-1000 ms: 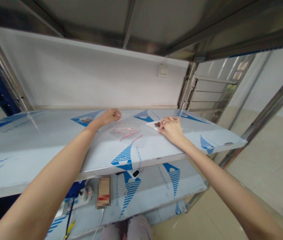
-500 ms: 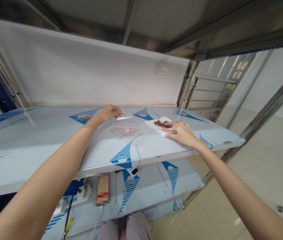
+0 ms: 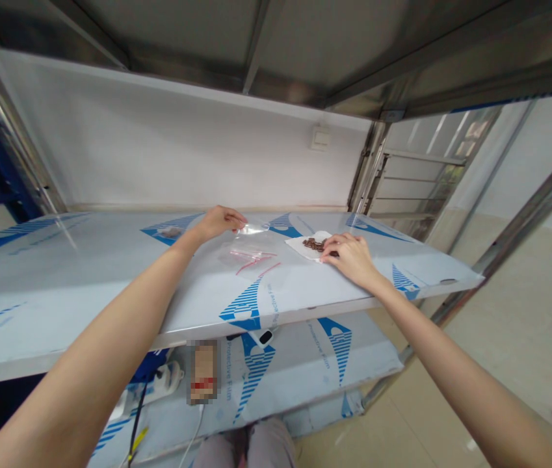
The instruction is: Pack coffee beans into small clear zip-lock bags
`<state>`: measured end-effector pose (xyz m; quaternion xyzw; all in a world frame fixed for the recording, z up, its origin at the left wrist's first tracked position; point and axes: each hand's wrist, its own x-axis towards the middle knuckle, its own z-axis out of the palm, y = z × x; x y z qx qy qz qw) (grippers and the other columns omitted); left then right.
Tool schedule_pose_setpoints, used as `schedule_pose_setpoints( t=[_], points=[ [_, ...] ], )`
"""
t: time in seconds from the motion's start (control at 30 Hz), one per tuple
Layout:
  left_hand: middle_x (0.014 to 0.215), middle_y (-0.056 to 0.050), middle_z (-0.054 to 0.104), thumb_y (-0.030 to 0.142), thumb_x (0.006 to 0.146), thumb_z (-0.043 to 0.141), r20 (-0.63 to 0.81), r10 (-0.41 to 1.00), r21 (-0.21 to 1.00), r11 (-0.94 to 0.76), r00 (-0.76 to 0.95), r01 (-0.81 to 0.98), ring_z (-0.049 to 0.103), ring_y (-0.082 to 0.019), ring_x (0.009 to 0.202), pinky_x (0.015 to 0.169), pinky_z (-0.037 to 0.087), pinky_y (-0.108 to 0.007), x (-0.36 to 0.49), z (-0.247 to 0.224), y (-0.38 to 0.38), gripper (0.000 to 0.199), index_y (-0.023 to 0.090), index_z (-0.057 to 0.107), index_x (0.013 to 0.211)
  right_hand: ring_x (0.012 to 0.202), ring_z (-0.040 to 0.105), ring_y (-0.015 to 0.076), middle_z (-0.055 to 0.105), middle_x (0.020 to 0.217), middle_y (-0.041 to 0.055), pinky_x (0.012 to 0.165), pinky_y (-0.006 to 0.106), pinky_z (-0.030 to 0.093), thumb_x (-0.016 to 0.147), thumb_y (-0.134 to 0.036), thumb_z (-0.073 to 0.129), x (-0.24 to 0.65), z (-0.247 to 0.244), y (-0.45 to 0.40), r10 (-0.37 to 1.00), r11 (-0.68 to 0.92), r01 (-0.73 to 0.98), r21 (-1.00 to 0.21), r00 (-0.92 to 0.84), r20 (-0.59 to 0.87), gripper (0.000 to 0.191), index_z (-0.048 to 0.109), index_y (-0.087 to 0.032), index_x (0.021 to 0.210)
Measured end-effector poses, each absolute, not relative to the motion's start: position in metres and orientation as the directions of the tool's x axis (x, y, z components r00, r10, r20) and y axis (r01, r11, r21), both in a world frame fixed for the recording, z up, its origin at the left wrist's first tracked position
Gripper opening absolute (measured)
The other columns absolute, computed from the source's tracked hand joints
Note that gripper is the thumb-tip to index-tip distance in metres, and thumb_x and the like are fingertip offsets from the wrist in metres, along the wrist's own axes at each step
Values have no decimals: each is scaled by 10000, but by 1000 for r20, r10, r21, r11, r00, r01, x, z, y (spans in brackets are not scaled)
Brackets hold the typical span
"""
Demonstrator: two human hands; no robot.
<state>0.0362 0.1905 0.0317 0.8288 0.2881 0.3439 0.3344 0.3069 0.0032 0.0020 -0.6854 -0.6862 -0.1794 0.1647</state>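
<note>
My left hand (image 3: 222, 223) is closed in a pinch on a small clear plastic bag (image 3: 255, 229), raised a little above the shelf top. Below it lie more clear zip bags (image 3: 251, 255) with pink-red seal strips, spread flat and overlapping. To the right, a white paper sheet (image 3: 300, 246) carries a heap of small brown pieces (image 3: 313, 244), too small to identify for sure. Over the right side of that heap, my right hand (image 3: 348, 257) is curled, thumb and fingers drawn together on some brown pieces. The hand hides part of the paper.
The metal shelf (image 3: 197, 305) is wrapped in blue-printed film. A small clear packet (image 3: 171, 232) lies behind my left forearm. On the lower shelf are a blurred-out phone-shaped object (image 3: 203, 374), a power strip (image 3: 163, 380) and cables. Another metal deck (image 3: 197, 45) hangs overhead.
My right hand's fingers have gone from spread over the heap to curled together on brown pieces. The bag in my left hand has shifted slightly right. The view has moved a little.
</note>
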Motion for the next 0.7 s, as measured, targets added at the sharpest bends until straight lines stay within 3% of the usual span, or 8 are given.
schedule_pose_setpoints(
  t=[0.1, 0.17, 0.27, 0.37, 0.47, 0.57, 0.7],
  points=[
    [693, -57, 698, 157, 630, 633, 377, 721, 771, -592, 582, 234, 593, -121, 579, 619, 483, -252, 38, 31, 192, 152, 103, 687, 762, 1027, 512, 286, 657, 1041, 55, 846, 449, 304, 767, -303, 646, 308, 6, 3, 887, -13, 999, 41, -8, 462, 118, 707, -222, 705],
    [719, -67, 700, 163, 638, 637, 378, 737, 790, -572, 560, 220, 590, -118, 577, 620, 477, -255, 40, 30, 192, 153, 98, 685, 768, 1059, 507, 301, 648, 1068, 60, 894, 486, 297, 753, -332, 657, 308, 9, 4, 880, 11, 1000, -11, -4, 475, 119, 707, -227, 729],
    [753, -71, 699, 187, 656, 642, 378, 761, 808, -549, 527, 213, 586, -116, 579, 604, 454, -251, 45, 31, 191, 179, 106, 684, 810, 1106, 515, 270, 619, 1167, 51, 956, 476, 318, 797, -376, 594, 303, 13, 13, 867, 155, 951, -269, 0, 498, 216, 692, -264, 954],
    [757, -62, 690, 238, 671, 648, 384, 755, 813, -549, 532, 193, 573, -111, 572, 593, 428, -246, 51, 31, 186, 207, 123, 679, 840, 1087, 555, 218, 590, 1232, 62, 950, 396, 391, 810, -392, 564, 288, 16, 36, 913, 281, 750, -599, -18, 407, 346, 632, -257, 1121],
    [798, -69, 684, 293, 670, 664, 400, 736, 830, -543, 546, 124, 564, -108, 588, 642, 436, -259, 55, 32, 179, 262, 119, 666, 867, 926, 623, 196, 673, 1068, 87, 879, 359, 447, 749, -341, 631, 267, 18, 64, 956, 277, 557, -783, -75, 285, 333, 670, -194, 1045],
    [872, -94, 683, 381, 725, 623, 415, 754, 871, -491, 509, 19, 590, -127, 662, 700, 448, -273, 56, 33, 169, 387, 106, 624, 998, 705, 632, 173, 710, 814, 85, 738, 317, 474, 682, -308, 675, 250, 22, 86, 961, 244, 440, -864, 6, 275, 227, 707, -139, 831],
    [952, -94, 690, 458, 845, 444, 337, 733, 913, -407, 591, -15, 631, -155, 753, 699, 457, -267, 57, 31, 156, 424, 133, 605, 1066, 706, 635, 159, 713, 869, 69, 686, 277, 450, 657, -350, 668, 245, 24, 97, 902, 276, 263, -924, 262, 344, 255, 693, -156, 821]
  ],
)
